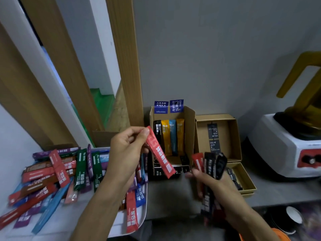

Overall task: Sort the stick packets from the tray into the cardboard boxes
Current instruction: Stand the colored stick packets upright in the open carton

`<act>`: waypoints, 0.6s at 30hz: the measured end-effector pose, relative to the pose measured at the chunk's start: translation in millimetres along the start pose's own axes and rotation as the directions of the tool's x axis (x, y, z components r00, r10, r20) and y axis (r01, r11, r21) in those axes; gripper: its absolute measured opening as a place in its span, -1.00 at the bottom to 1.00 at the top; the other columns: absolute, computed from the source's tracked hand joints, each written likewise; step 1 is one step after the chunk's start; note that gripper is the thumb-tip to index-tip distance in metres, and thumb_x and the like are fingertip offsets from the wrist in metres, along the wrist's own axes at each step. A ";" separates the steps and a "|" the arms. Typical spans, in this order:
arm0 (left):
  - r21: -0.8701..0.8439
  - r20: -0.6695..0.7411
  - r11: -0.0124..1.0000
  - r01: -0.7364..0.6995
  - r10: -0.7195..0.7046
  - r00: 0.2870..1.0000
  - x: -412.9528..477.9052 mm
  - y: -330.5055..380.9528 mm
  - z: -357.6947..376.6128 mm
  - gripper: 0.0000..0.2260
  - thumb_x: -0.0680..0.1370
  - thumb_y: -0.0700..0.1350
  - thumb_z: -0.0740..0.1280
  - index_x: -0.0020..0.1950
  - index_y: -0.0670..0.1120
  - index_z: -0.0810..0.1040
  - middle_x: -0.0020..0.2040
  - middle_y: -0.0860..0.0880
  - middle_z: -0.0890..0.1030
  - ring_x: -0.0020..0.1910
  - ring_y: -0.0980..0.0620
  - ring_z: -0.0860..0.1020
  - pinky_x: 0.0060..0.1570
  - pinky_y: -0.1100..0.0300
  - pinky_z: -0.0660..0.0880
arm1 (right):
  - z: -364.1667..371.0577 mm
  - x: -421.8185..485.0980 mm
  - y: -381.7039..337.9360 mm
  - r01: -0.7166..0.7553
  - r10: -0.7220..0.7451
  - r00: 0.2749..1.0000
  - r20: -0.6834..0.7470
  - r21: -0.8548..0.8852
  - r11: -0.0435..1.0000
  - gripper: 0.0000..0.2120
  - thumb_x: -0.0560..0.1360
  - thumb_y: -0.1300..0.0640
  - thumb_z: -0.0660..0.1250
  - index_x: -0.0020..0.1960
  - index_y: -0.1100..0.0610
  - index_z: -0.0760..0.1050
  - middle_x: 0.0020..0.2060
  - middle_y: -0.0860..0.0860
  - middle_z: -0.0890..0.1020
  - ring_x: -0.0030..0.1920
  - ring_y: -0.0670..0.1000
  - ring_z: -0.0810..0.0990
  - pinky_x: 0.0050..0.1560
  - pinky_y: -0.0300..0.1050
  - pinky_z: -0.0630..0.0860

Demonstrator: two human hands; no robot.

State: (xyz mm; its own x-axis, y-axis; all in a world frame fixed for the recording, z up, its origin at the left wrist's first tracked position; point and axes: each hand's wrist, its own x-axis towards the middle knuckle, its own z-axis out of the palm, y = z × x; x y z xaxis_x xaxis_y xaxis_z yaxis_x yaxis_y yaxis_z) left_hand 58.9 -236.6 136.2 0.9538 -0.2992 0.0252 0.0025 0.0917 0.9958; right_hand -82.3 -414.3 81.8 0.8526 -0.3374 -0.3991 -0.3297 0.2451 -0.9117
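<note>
Packets [52, 174] in red, purple, green, blue and brown lie heaped on a white tray [141, 219] at the left end of a grey counter [166, 197]. Over the tray's right edge, the left hand [127, 150] pinches the top end of a red packet [160, 153] between thumb and fingers; the packet slants down to the right in front of a tall box [190, 122]. That open box holds four sticks [169, 136] standing side by side, black, yellow, blue and yellow, with two blue cards [168, 106] upright at its back. Just right of it, the right hand [208, 180] grips a bunch [209, 165] of red and black packets, fingers curled round them, near the front of a flat box [234, 136] where black packets lie. A white appliance [286, 145] stands at the far right.
</note>
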 end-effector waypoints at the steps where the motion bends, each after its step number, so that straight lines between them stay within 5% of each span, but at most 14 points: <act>1: -0.003 0.021 1.000 0.000 0.001 1.000 -0.8 0.2 1.9 -0.87 0.58 -0.10 0.33 -0.05 -0.10 0.66 -0.28 -0.01 0.63 -0.21 0.08 0.58 -0.13 0.20 0.52 | 7.0 1.7 -4.1 0.041 -0.043 0.998 -0.048 -0.044 0.998 -0.58 0.31 -0.07 0.48 0.05 0.16 0.60 -0.13 0.11 0.73 -0.17 0.13 0.71 -0.16 -0.04 0.60; 5: -0.067 0.146 0.998 0.001 0.009 0.989 -4.5 0.8 7.1 -0.83 0.59 -0.14 0.29 -0.11 -0.04 0.66 -0.25 0.00 0.62 -0.19 0.11 0.60 -0.09 0.22 0.54 | 30.9 4.3 -12.8 -0.170 0.137 0.975 0.173 0.189 0.967 -0.54 0.48 -0.12 0.39 0.16 0.24 0.58 -0.10 0.19 0.71 -0.41 0.01 0.55 -0.36 -0.12 0.48; 8: -0.084 0.191 0.996 -0.006 0.022 0.981 -4.7 0.6 0.9 -0.67 0.62 -0.31 0.19 -0.14 -0.02 0.67 -0.16 -0.03 0.64 -0.09 0.05 0.61 -0.01 0.19 0.55 | 33.8 5.1 -7.7 -0.225 0.137 0.941 0.309 0.271 0.936 -0.68 0.41 -0.02 0.54 -0.04 0.24 0.67 -0.22 0.20 0.60 -0.44 -0.01 0.47 -0.37 -0.15 0.39; 12: -0.067 0.135 0.998 0.014 -0.005 0.991 -9.7 -3.6 -5.2 -0.70 0.64 -0.31 0.15 0.11 -0.04 0.64 0.04 -0.04 0.68 0.10 0.02 0.65 0.12 0.13 0.54 | 43.2 0.5 -9.1 -0.023 0.031 0.999 -0.031 0.216 0.976 -0.64 0.37 0.15 0.53 0.08 0.26 0.54 -0.25 0.16 0.64 -0.37 0.02 0.64 -0.39 -0.17 0.52; 18: -0.089 0.056 0.992 0.088 -0.083 0.995 -17.1 -15.1 1.8 -0.71 0.67 -0.24 0.15 0.30 -0.03 0.54 0.07 -0.03 0.70 0.12 0.05 0.65 0.15 0.08 0.56 | 54.4 -1.3 -5.9 0.177 -0.135 0.930 -0.342 0.093 0.980 -0.59 0.31 0.08 0.55 0.10 0.14 0.53 -0.06 0.07 0.66 -0.02 0.04 0.64 -0.14 -0.14 0.50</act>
State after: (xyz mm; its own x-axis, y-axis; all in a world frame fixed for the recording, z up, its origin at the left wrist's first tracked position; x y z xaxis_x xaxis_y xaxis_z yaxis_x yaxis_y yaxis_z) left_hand 42.0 -234.6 120.9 0.9321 -0.3583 -0.0528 0.1131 0.1495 0.9823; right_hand -59.4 -365.9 93.0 0.6986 -0.6580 -0.2810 -0.1348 0.2647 -0.9549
